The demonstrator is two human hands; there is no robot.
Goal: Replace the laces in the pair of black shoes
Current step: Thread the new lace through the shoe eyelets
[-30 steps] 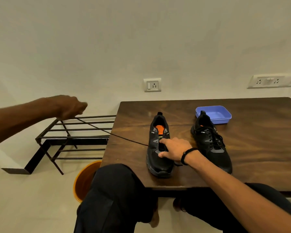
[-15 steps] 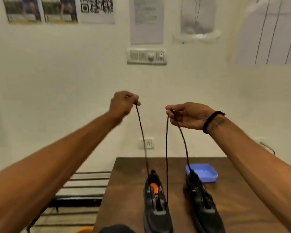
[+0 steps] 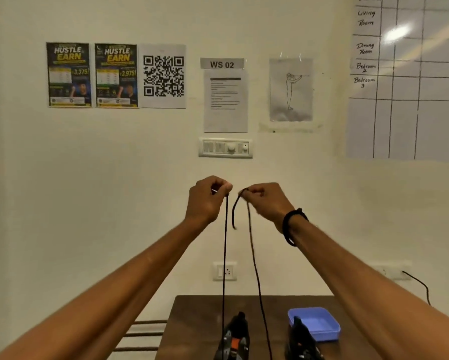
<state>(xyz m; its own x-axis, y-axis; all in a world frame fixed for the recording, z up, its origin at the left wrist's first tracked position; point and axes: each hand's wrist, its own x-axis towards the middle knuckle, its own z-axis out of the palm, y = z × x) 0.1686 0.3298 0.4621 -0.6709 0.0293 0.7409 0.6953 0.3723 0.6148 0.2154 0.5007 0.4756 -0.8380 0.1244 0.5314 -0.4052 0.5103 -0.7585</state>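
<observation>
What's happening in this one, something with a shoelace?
A person holds both ends of a black lace up at arm's length, left hand pinching one end, right hand the other. Both strands run down to the left shoe on the wooden table. The other shoe stands beside a blue tray.

Black wristband (image 3: 292,226), bare forearms.

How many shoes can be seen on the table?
2. The left shoe stands under the raised lace; the right shoe stands beside the blue tray. Both are cut off by the frame.
</observation>
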